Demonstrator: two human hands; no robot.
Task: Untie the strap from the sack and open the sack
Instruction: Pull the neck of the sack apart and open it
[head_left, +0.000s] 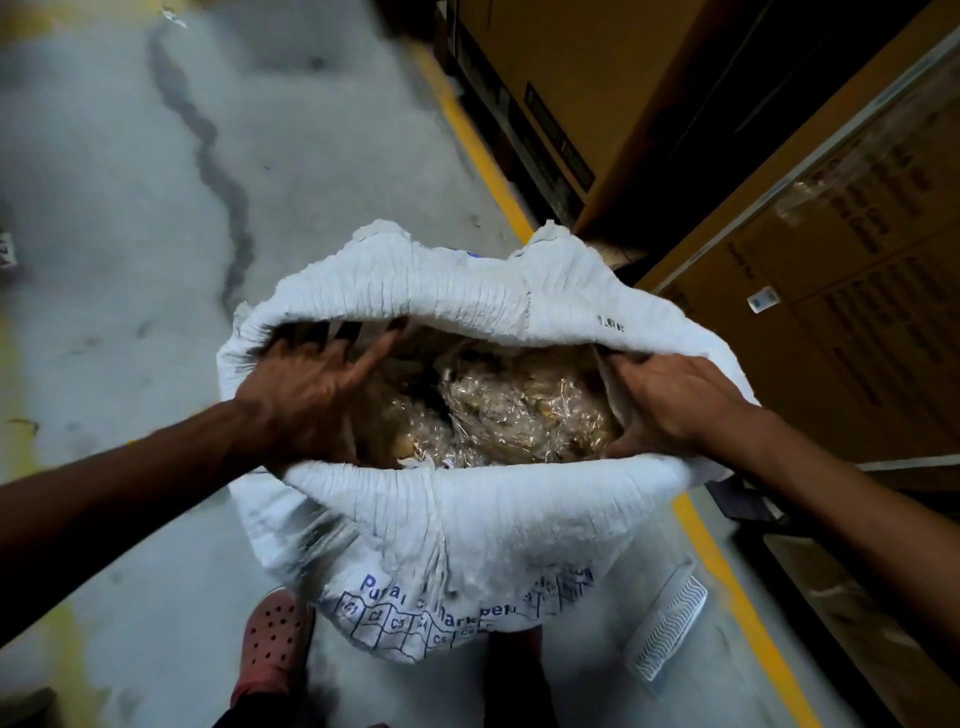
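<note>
A white woven sack (467, 514) with blue print stands on the floor, its mouth spread wide. Inside lie clear plastic bags (498, 410) of pale contents. My left hand (306, 395) is at the left inner rim with fingers spread, blurred by motion. My right hand (670, 400) grips the right rim of the sack, fingers curled over the fabric. A white strap (667, 629) with a wavy pattern lies on the floor right of the sack, apart from it.
Large cardboard boxes (857, 312) stand close on the right behind a yellow floor line (727, 566). Grey concrete floor (130, 234) stretches to the left. A foot in a red perforated clog (272, 639) stands below the sack.
</note>
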